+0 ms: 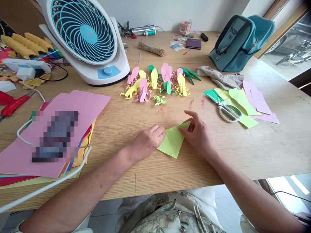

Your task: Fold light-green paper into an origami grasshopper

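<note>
A sheet of light green paper (172, 142), folded and creased into a pointed shape, lies on the wooden table between my hands. My left hand (149, 140) has its curled fingers on the paper's left corner. At the upper right corner, my right hand (196, 131) pinches the edge with the thumb on top, its index finger stretched out. Beyond them stand several folded paper figures in pink, yellow and green, such as a pink one (143, 90) and a small light green one (160, 100).
White-handled scissors (229, 112) lie on cut paper pieces (249, 121) at the right. To the left, a blurred-out dark object (57, 136) rests on stacked coloured paper (89, 100), near a white cable (80, 168). A fan (107, 72) and a teal bag (233, 48) stand farther back.
</note>
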The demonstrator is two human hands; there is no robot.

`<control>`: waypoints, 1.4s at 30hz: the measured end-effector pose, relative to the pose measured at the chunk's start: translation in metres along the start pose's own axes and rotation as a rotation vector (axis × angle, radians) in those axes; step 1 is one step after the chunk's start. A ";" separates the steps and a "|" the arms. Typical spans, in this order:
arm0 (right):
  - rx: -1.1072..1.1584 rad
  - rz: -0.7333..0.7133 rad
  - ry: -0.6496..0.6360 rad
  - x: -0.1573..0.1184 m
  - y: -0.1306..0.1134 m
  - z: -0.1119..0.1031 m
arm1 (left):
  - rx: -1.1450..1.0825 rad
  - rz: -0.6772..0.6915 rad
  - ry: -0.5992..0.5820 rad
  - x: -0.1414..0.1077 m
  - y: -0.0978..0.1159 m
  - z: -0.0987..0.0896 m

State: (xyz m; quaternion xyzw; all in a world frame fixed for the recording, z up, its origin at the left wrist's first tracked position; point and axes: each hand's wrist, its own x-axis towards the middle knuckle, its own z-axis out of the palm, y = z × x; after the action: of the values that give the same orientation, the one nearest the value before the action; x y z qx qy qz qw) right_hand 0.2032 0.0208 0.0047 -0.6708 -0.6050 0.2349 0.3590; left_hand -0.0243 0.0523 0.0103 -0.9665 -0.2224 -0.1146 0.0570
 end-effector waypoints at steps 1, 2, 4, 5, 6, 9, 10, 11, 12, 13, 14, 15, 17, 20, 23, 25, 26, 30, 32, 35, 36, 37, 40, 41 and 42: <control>-0.024 -0.019 0.003 -0.002 -0.002 0.000 | 0.002 0.000 -0.005 0.000 0.000 0.000; -0.043 -0.042 0.009 -0.003 -0.004 0.000 | 0.005 0.001 -0.008 0.000 0.000 0.000; -0.056 -0.095 0.031 -0.007 -0.008 -0.001 | 0.008 0.002 -0.005 0.000 0.000 0.001; -0.048 -0.118 0.046 -0.008 -0.010 -0.001 | 0.011 0.002 -0.002 0.000 0.000 0.001; -0.027 -0.132 0.057 -0.009 -0.010 -0.001 | 0.015 0.004 0.003 0.000 0.000 0.002; 0.109 -0.071 0.010 -0.009 -0.009 0.002 | 0.037 0.013 0.012 0.000 0.000 0.003; 0.164 -0.029 -0.025 -0.008 -0.008 0.003 | 0.042 0.013 0.014 0.000 0.000 0.003; 0.210 0.011 -0.060 -0.007 -0.007 0.004 | 0.044 0.011 0.014 0.000 0.000 0.003; 0.238 0.041 -0.089 -0.005 -0.007 0.006 | 0.040 0.009 0.014 0.000 0.000 0.003; 0.241 0.058 -0.108 -0.004 -0.006 0.008 | 0.035 0.005 0.014 0.000 0.000 0.003; 0.221 0.063 -0.114 -0.003 -0.007 0.009 | 0.029 0.004 0.015 0.000 0.000 0.003; 0.177 0.060 -0.113 -0.003 -0.008 0.011 | 0.027 0.003 0.016 0.000 0.000 0.003; 0.051 0.044 -0.088 -0.002 -0.011 0.013 | 0.037 0.002 0.018 0.000 0.001 0.002; -0.107 0.012 -0.053 -0.003 -0.015 0.015 | 0.064 -0.004 0.015 0.000 0.001 0.001; -0.155 -0.014 -0.076 -0.005 -0.016 0.016 | 0.064 -0.003 0.020 -0.001 0.001 0.001; -0.140 -0.036 -0.103 -0.007 -0.016 0.015 | 0.059 0.001 0.026 -0.001 0.001 0.000; -0.126 -0.061 -0.109 -0.008 -0.015 0.015 | 0.060 0.002 0.029 -0.001 0.001 0.000; -0.128 -0.242 -0.085 -0.013 -0.012 0.013 | 0.078 0.013 0.054 -0.001 0.001 0.001; -0.165 -0.343 -0.082 -0.015 -0.010 0.011 | 0.086 0.020 0.068 -0.001 0.001 0.002; -0.242 -0.497 -0.104 -0.018 -0.008 0.007 | 0.091 0.021 0.069 -0.001 0.000 0.003; -0.273 -0.553 -0.112 -0.019 -0.007 0.006 | 0.088 0.019 0.065 -0.001 0.000 0.003; -0.307 -0.611 -0.117 -0.020 -0.007 0.004 | 0.085 0.017 0.062 -0.001 0.000 0.003; -0.429 -0.776 -0.126 -0.021 -0.006 0.000 | 0.073 0.009 0.055 -0.001 0.000 0.003; -0.479 -0.826 -0.130 -0.022 -0.006 -0.002 | 0.070 0.008 0.054 -0.001 0.000 0.003; -0.529 -0.875 -0.134 -0.022 -0.007 -0.003 | 0.070 0.009 0.055 -0.001 0.000 0.003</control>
State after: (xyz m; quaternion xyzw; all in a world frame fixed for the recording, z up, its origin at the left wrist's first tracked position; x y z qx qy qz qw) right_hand 0.1977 -0.0013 0.0095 -0.4063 -0.8893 -0.0557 0.2023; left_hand -0.0246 0.0520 0.0069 -0.9614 -0.2204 -0.1331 0.0971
